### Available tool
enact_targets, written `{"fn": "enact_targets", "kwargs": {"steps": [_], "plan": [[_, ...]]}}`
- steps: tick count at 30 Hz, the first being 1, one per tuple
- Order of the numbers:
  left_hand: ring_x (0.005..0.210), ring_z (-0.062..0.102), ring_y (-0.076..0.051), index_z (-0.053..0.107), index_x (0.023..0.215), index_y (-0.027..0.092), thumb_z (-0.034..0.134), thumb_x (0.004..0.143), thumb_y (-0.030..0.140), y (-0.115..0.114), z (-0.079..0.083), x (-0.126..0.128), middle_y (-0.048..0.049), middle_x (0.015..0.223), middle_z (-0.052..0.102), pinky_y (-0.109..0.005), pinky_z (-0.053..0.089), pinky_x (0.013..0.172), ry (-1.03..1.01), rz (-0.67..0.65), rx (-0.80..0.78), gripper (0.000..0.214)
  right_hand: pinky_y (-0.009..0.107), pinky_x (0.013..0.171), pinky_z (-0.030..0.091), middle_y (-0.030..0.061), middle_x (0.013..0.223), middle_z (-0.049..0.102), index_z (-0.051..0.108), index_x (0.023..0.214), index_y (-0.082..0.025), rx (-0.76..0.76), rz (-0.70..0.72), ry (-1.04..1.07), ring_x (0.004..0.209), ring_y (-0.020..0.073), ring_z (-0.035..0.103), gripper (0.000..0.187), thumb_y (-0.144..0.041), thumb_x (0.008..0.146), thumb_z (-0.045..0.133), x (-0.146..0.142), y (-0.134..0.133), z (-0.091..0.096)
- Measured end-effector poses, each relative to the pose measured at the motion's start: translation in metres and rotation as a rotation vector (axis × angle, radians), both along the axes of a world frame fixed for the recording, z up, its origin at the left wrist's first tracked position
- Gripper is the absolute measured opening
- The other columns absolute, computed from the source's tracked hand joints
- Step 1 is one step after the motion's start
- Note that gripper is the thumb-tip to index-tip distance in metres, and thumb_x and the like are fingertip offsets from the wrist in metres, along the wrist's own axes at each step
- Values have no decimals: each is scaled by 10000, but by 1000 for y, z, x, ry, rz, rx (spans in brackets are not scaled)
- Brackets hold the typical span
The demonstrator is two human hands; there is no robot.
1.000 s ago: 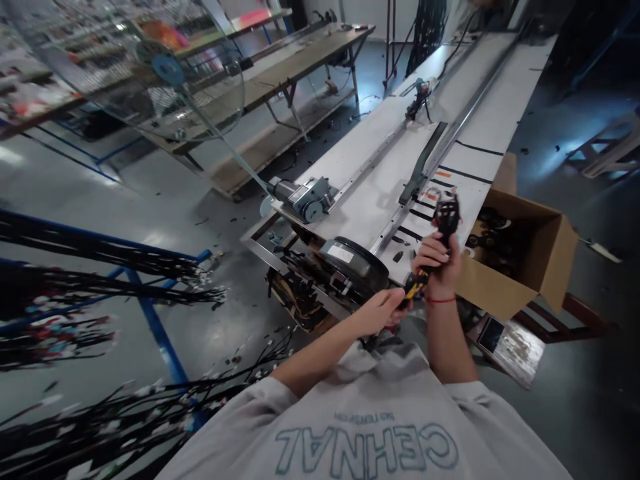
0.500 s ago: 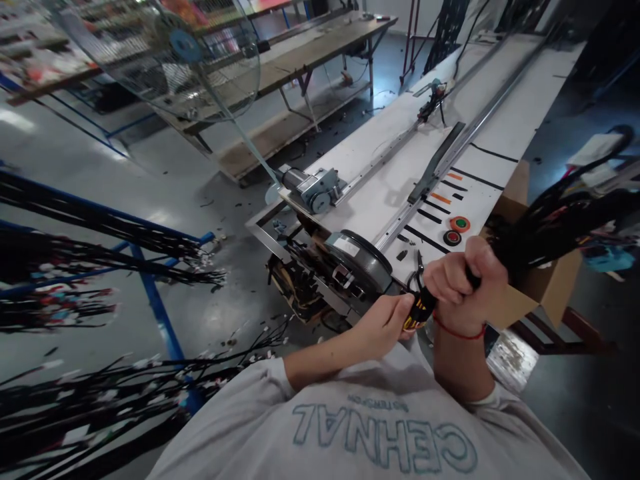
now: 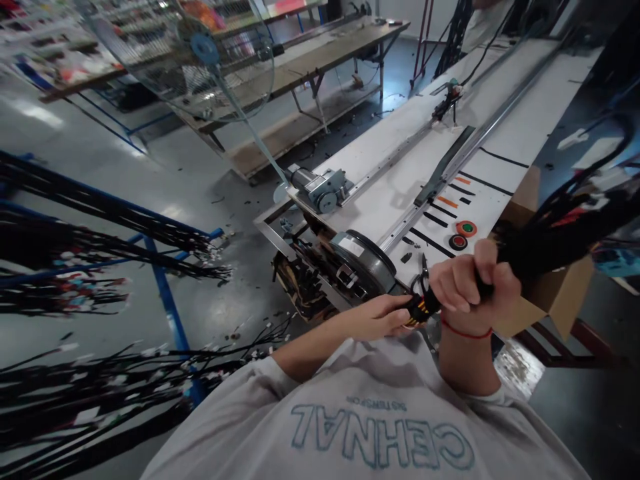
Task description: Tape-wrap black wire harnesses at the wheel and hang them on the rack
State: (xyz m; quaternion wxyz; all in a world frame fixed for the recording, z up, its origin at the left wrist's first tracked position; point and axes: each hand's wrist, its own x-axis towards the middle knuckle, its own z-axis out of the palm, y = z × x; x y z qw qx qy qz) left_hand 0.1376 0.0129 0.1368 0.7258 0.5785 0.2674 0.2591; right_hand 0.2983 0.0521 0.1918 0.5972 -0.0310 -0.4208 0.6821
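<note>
A thick bundle of black cables [image 3: 543, 250] comes in from the right edge, and my right hand [image 3: 473, 283] is wrapped round it in a fist. Past that fist the end of the bundle sticks out to the left, with yellow and red wires [image 3: 421, 309] showing among the black. My left hand [image 3: 387, 317] closes on this end, its fingers against the wires; the fingertips are partly hidden. A dark reel [image 3: 367, 263] on a machine at the near end of the white table [image 3: 380, 197] lies just beyond my left hand.
Green and red buttons [image 3: 458, 241] sit on the table near my right hand. A cardboard box [image 3: 570, 293] stands at right. Blue racks [image 3: 165, 300] hung with black cables fill the left side. A caged fan [image 3: 205, 50] stands beyond the machine.
The scene has shifted slightly to the right in view. My left thumb has moved down along the bundle's end, while my right fist keeps its hold.
</note>
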Motion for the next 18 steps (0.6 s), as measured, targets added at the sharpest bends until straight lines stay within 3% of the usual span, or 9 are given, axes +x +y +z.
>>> {"fn": "enact_targets", "kwargs": {"steps": [5, 10, 13, 16, 18], "plan": [[556, 391, -96, 512, 748, 159, 214, 885, 793, -25, 13, 7, 16, 620, 470, -221, 328, 507, 212, 260, 189, 714, 167, 301, 211, -125, 387, 200, 304, 682, -245, 65, 175, 16, 274, 65, 145, 330, -329, 972, 437, -12, -9, 11], [515, 383, -95, 485, 669, 173, 186, 928, 734, -26, 28, -3, 23, 541, 452, -225, 313, 485, 237, 378, 199, 687, 180, 305, 215, -128, 356, 179, 292, 665, -245, 72, 149, -1, 266, 71, 147, 359, -345, 966, 461, -36, -21, 16], [497, 361, -87, 510, 720, 168, 235, 893, 777, -20, 27, -15, 37, 545, 430, -217, 293, 462, 143, 317, 94, 690, 177, 331, 236, -122, 394, 216, 311, 672, -239, 17, 67, -67, 295, 65, 172, 358, -349, 966, 484, -45, -21, 17], [525, 359, -75, 553, 886, 151, 494, 787, 803, -12, 20, -28, 44, 620, 453, -208, 287, 475, 18, 181, -18, 662, 183, 388, 327, -102, 488, 339, 385, 714, -239, -91, -33, -229, 365, 64, 291, 321, -372, 926, 585, -47, -13, 16], [539, 360, -74, 560, 923, 148, 635, 698, 785, -7, 14, -33, 43, 636, 452, -212, 291, 488, -55, 49, -89, 679, 219, 444, 420, -78, 569, 441, 433, 761, -247, -77, -33, -291, 435, 84, 409, 329, -404, 823, 715, -45, -8, 12]]}}
